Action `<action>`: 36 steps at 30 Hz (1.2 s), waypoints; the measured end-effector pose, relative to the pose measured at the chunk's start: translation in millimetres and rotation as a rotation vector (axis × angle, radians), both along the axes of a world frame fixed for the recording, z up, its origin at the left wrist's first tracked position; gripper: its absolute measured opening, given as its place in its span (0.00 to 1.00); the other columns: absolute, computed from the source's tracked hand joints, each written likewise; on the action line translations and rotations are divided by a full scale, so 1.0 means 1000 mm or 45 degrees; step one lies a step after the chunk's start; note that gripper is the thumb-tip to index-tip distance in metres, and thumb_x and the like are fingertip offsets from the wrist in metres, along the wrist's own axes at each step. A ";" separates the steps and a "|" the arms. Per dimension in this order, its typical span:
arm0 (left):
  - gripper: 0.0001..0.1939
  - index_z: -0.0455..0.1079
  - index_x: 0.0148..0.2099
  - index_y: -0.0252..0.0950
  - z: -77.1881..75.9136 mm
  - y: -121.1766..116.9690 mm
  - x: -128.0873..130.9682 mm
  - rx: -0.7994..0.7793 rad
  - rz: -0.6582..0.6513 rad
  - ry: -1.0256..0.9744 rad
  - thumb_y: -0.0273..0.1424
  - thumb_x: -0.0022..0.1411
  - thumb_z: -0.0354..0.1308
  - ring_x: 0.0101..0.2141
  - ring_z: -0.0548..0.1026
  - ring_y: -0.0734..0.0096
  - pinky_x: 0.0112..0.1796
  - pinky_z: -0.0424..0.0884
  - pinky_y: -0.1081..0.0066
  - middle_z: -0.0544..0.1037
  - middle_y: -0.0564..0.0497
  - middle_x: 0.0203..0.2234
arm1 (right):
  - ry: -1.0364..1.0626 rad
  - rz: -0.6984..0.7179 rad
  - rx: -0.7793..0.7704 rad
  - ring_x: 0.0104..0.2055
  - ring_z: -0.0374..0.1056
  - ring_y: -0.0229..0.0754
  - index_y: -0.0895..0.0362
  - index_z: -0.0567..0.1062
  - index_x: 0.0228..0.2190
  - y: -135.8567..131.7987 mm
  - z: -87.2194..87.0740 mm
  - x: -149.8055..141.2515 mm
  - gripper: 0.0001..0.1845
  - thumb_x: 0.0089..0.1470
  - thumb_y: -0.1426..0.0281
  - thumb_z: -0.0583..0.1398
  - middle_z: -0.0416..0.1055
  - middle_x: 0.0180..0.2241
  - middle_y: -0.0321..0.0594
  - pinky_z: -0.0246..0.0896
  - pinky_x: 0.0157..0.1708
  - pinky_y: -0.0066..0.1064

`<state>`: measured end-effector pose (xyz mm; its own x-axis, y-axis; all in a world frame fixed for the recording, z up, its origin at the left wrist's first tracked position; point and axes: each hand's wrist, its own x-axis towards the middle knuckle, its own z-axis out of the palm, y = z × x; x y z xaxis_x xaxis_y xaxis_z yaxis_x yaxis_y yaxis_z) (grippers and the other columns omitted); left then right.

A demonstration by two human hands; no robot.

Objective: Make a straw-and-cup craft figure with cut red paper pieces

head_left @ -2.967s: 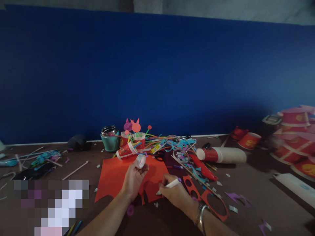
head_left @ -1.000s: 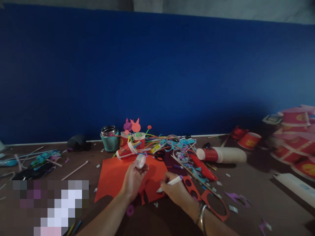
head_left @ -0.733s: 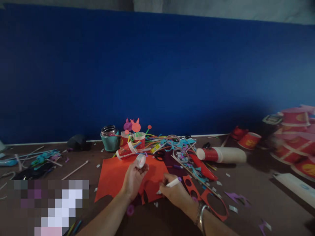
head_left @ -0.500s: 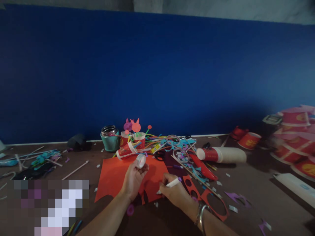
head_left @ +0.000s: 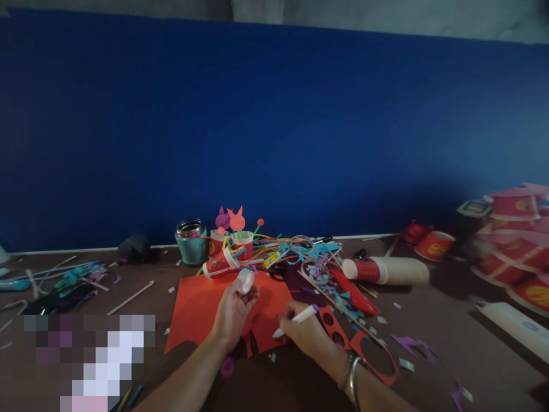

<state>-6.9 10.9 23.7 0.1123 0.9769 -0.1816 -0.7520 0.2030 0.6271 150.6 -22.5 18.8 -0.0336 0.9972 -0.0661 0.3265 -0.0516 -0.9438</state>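
My left hand [head_left: 233,313] is closed around a small roll of clear tape [head_left: 246,281], held upright just above a red paper sheet [head_left: 197,309] lying flat on the brown table. My right hand [head_left: 303,333] grips a white marker with a purple cap [head_left: 297,319], its tip resting on the sheet's right part. A metal bracelet [head_left: 352,373] circles my right wrist. Red paper offcuts with round holes [head_left: 369,356] lie right of that hand.
Behind the sheet stand a teal jar [head_left: 191,242], red paper cups with pig-shaped toppers [head_left: 234,236], straws and tape rings. A red-and-white tube [head_left: 385,270] lies to the right, stacked red cups [head_left: 512,240] at far right. A blue wall [head_left: 274,131] backs the table. Scraps litter the surface.
The marker's tip has shifted slightly over the red sheet as my right hand makes small movements. My left hand and the tape roll have stayed in place.
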 end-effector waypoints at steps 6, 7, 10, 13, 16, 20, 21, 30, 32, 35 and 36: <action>0.12 0.71 0.33 0.29 -0.002 0.000 0.000 0.001 -0.009 -0.006 0.34 0.56 0.52 0.30 0.73 0.68 0.40 0.68 0.67 0.76 0.45 0.25 | 0.061 0.033 0.087 0.17 0.62 0.33 0.55 0.59 0.17 0.001 -0.004 0.001 0.11 0.41 0.68 0.57 0.58 0.13 0.26 0.53 0.16 0.22; 0.12 0.71 0.32 0.29 -0.002 0.000 0.000 0.002 -0.006 -0.006 0.34 0.55 0.53 0.30 0.73 0.68 0.40 0.68 0.67 0.76 0.45 0.24 | 0.017 0.058 0.111 0.18 0.62 0.33 0.55 0.59 0.17 0.001 -0.003 0.001 0.10 0.40 0.69 0.58 0.59 0.14 0.27 0.53 0.17 0.21; 0.11 0.71 0.32 0.29 -0.002 0.001 0.000 0.000 -0.003 -0.008 0.34 0.53 0.55 0.30 0.73 0.67 0.40 0.68 0.67 0.76 0.46 0.24 | -0.089 0.068 0.121 0.18 0.61 0.33 0.55 0.58 0.15 -0.002 0.000 -0.001 0.11 0.40 0.71 0.57 0.59 0.14 0.27 0.51 0.16 0.21; 0.11 0.71 0.32 0.29 -0.003 0.001 0.000 0.001 -0.003 -0.009 0.34 0.53 0.56 0.30 0.73 0.68 0.40 0.68 0.66 0.76 0.46 0.24 | -0.114 0.052 0.084 0.18 0.60 0.32 0.55 0.58 0.15 -0.003 0.003 -0.002 0.11 0.40 0.71 0.56 0.57 0.13 0.27 0.50 0.15 0.21; 0.12 0.71 0.32 0.30 -0.003 0.001 0.000 0.014 -0.016 -0.007 0.35 0.54 0.55 0.31 0.73 0.68 0.41 0.67 0.67 0.76 0.46 0.25 | -0.105 0.071 0.078 0.18 0.60 0.32 0.55 0.58 0.15 -0.004 0.005 -0.001 0.10 0.41 0.71 0.56 0.58 0.14 0.27 0.51 0.16 0.20; 0.11 0.71 0.32 0.29 -0.003 0.001 0.000 0.003 0.004 0.005 0.33 0.55 0.53 0.30 0.73 0.68 0.40 0.68 0.67 0.76 0.45 0.25 | -0.132 0.089 0.100 0.18 0.59 0.31 0.55 0.58 0.15 -0.004 0.005 -0.001 0.11 0.41 0.72 0.56 0.59 0.13 0.27 0.50 0.16 0.20; 0.11 0.71 0.33 0.29 -0.002 0.001 0.001 0.001 0.010 0.003 0.33 0.55 0.52 0.30 0.73 0.68 0.40 0.68 0.67 0.76 0.45 0.25 | -0.141 0.090 0.099 0.17 0.58 0.31 0.55 0.58 0.15 -0.004 0.005 -0.001 0.11 0.41 0.72 0.57 0.58 0.13 0.27 0.49 0.15 0.20; 0.10 0.71 0.32 0.30 -0.002 0.000 0.000 0.007 -0.002 -0.011 0.32 0.55 0.53 0.30 0.74 0.68 0.40 0.68 0.67 0.76 0.46 0.24 | -0.116 0.118 0.055 0.17 0.58 0.31 0.55 0.60 0.16 -0.006 0.007 -0.001 0.11 0.42 0.69 0.57 0.59 0.13 0.27 0.49 0.15 0.20; 0.11 0.71 0.31 0.30 -0.002 0.000 0.000 0.005 -0.010 -0.011 0.33 0.55 0.53 0.31 0.73 0.68 0.40 0.68 0.67 0.76 0.46 0.24 | -0.095 0.119 0.049 0.18 0.60 0.32 0.55 0.60 0.16 -0.006 0.007 -0.001 0.11 0.42 0.69 0.58 0.60 0.14 0.27 0.50 0.16 0.20; 0.12 0.72 0.32 0.30 -0.001 0.001 0.000 -0.006 -0.011 -0.002 0.34 0.53 0.55 0.30 0.73 0.68 0.40 0.68 0.68 0.77 0.46 0.24 | -0.083 0.110 0.040 0.19 0.62 0.32 0.55 0.60 0.16 -0.006 0.008 -0.002 0.11 0.42 0.69 0.58 0.60 0.14 0.27 0.50 0.15 0.19; 0.12 0.71 0.33 0.30 -0.001 0.001 0.000 -0.003 -0.010 0.001 0.35 0.53 0.55 0.31 0.73 0.68 0.40 0.68 0.68 0.77 0.46 0.24 | -0.069 0.113 0.031 0.19 0.64 0.33 0.55 0.60 0.16 -0.006 0.008 -0.002 0.11 0.42 0.69 0.58 0.60 0.14 0.27 0.50 0.15 0.19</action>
